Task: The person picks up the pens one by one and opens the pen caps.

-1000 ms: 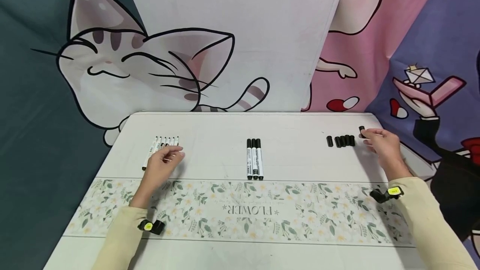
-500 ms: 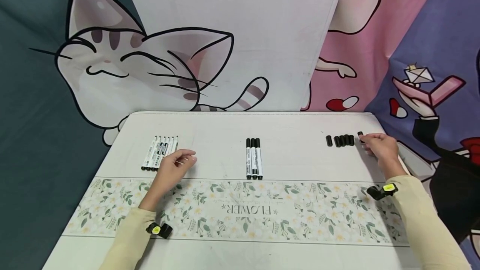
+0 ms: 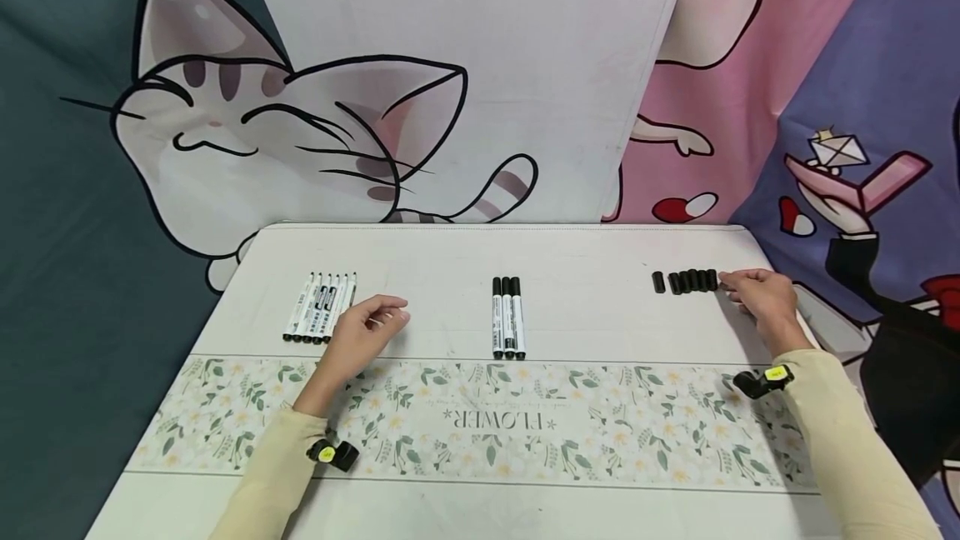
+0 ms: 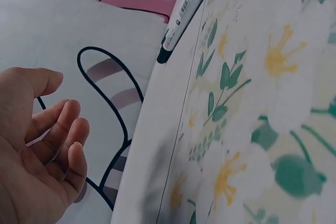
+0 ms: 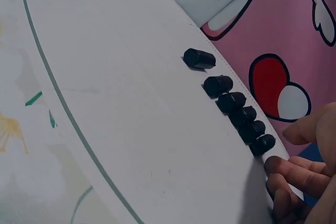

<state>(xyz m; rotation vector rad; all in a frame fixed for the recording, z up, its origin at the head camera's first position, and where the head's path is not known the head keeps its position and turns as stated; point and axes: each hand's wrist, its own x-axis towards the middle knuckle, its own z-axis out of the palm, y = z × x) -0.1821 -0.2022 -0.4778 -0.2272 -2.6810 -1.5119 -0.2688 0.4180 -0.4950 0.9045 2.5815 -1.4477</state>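
Observation:
My right hand [image 3: 763,300] is at the right end of a row of black marker caps [image 3: 693,281]. In the right wrist view its thumb and fingers stand apart with nothing between them, fingertips close beside the endmost cap [image 5: 262,144]. One more cap [image 3: 658,282] lies a little left of that row. My left hand [image 3: 363,333] hovers with loosely bent fingers and holds nothing, just right of several uncapped white markers [image 3: 318,311] laid side by side, tips pointing away. Three capped markers [image 3: 508,319] lie together at the table's middle.
The white table [image 3: 585,298] carries a printed floral band [image 3: 525,457] in front of the markers. Cartoon-printed cloth [image 3: 562,65] hangs right behind the table's far edge. Both wrists wear small black cameras.
My right hand has brought a cap down and left to the end of the row and parted from it. My left hand has drifted right, uncovering the uncapped markers.

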